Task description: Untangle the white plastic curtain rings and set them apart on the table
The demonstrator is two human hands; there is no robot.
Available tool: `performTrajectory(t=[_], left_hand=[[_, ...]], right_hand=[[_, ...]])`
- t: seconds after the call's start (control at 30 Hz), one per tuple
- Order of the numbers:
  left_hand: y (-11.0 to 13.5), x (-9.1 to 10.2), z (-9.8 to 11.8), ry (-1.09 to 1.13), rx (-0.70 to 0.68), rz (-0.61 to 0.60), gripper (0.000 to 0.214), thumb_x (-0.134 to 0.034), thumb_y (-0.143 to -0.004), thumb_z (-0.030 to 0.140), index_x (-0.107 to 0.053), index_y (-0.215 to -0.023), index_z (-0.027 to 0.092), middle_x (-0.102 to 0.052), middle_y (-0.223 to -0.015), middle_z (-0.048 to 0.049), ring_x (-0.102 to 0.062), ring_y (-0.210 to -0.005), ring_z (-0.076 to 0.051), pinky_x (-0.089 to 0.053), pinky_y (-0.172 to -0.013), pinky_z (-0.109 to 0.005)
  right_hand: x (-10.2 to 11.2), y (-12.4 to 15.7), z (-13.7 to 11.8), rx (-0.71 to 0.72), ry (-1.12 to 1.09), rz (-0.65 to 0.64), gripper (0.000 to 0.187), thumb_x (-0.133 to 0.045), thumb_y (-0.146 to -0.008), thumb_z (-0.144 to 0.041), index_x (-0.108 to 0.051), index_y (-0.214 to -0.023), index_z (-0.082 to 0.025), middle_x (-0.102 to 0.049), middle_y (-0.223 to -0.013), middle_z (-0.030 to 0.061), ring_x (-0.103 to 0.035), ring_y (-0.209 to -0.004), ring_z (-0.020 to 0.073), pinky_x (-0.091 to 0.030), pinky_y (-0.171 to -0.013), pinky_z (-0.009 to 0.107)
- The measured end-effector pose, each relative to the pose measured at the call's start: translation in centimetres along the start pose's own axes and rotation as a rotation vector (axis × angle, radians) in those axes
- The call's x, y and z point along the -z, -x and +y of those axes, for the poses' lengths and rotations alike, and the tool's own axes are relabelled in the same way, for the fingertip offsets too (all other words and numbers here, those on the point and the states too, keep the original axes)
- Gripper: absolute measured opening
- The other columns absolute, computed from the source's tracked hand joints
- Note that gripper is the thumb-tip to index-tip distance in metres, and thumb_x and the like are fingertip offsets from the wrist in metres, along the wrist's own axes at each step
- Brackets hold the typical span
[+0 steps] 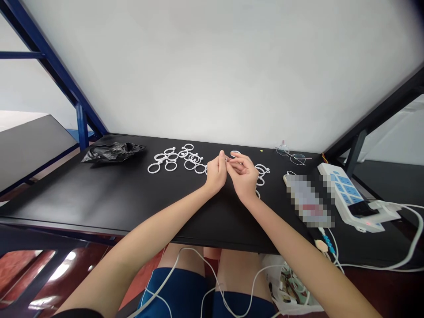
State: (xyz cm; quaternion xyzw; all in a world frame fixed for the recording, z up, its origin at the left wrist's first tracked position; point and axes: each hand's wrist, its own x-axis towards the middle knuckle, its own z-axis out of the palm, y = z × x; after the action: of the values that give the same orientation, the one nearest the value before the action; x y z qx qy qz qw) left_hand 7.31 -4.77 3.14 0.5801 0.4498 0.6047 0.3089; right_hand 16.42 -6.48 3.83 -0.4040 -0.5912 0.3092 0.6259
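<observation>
My left hand (217,173) and my right hand (244,176) meet above the middle of the black table, fingertips pinched together. A white curtain ring (235,153) shows just behind my right fingers, and a bit of white is between the fingertips; the fingers hide most of it. To the left of my hands lies a loose group of white curtain rings (171,166), each with a small eyelet. A smaller pile of the same rings (263,169) lies right beside my right hand, partly covered by it.
A crumpled black plastic bag (114,153) lies at the table's left. On the right are eyeglasses (298,159), a blurred-out phone (308,201) and a white power strip (347,194) with cables. White cables (220,282) cross my lap, beside a plastic bag (291,287).
</observation>
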Motion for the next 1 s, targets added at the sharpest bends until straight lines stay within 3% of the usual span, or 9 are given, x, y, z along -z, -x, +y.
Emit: performTrajectory(t=[0.13,0.23,0.4,0.63,1.0], left_hand=[[0.2,-0.07,0.22,0.009,-0.01,0.05,0.053,-0.025,-0.097,0.05,-0.052,-0.065,0.016,-0.054,-0.061,-0.0011,-0.049,-0.059,-0.011,-0.042,-0.059,-0.024],[0.37,-0.11,0.17,0.024,-0.063,0.06,0.053,-0.03,-0.096,0.05,-0.048,-0.06,0.016,-0.044,-0.054,0.0011,-0.041,-0.053,-0.01,-0.036,-0.055,-0.025],[0.35,-0.24,-0.27,0.057,-0.114,0.042,0.055,-0.033,-0.095,0.052,-0.044,-0.055,0.016,-0.04,-0.052,0.0015,-0.036,-0.052,-0.009,-0.03,-0.052,-0.025],[0.26,-0.33,-0.54,0.091,-0.099,0.018,0.058,-0.034,-0.093,0.055,-0.033,-0.05,0.016,-0.033,-0.047,0.0027,-0.03,-0.047,-0.007,-0.023,-0.047,-0.025],[0.17,-0.27,-0.28,0.085,-0.104,0.019,0.058,-0.032,-0.094,0.056,-0.031,-0.05,0.017,-0.033,-0.046,0.0029,-0.029,-0.046,-0.007,-0.023,-0.046,-0.025]], right_hand=[[0.15,-0.11,-0.16,0.071,0.134,0.051,0.017,-0.066,-0.079,-0.034,-0.058,-0.078,-0.02,-0.056,-0.104,0.0063,-0.06,-0.07,0.0118,-0.053,-0.059,0.028],[0.24,-0.17,-0.18,0.167,0.21,0.041,0.016,-0.061,-0.084,-0.032,-0.055,-0.075,-0.02,-0.054,-0.088,0.0028,-0.053,-0.064,0.0103,-0.046,-0.052,0.026],[0.41,-0.15,0.03,0.302,0.242,0.004,0.016,-0.057,-0.086,-0.026,-0.053,-0.073,-0.02,-0.054,-0.079,0.0004,-0.049,-0.06,0.0098,-0.041,-0.05,0.025],[0.54,-0.16,0.21,0.305,0.241,-0.014,0.014,-0.057,-0.087,-0.025,-0.054,-0.074,-0.021,-0.057,-0.081,0.0007,-0.05,-0.06,0.01,-0.041,-0.051,0.025],[0.44,-0.19,0.25,0.289,0.23,-0.015,0.014,-0.057,-0.087,-0.026,-0.055,-0.074,-0.02,-0.06,-0.084,0.0024,-0.052,-0.061,0.0111,-0.043,-0.052,0.026]])
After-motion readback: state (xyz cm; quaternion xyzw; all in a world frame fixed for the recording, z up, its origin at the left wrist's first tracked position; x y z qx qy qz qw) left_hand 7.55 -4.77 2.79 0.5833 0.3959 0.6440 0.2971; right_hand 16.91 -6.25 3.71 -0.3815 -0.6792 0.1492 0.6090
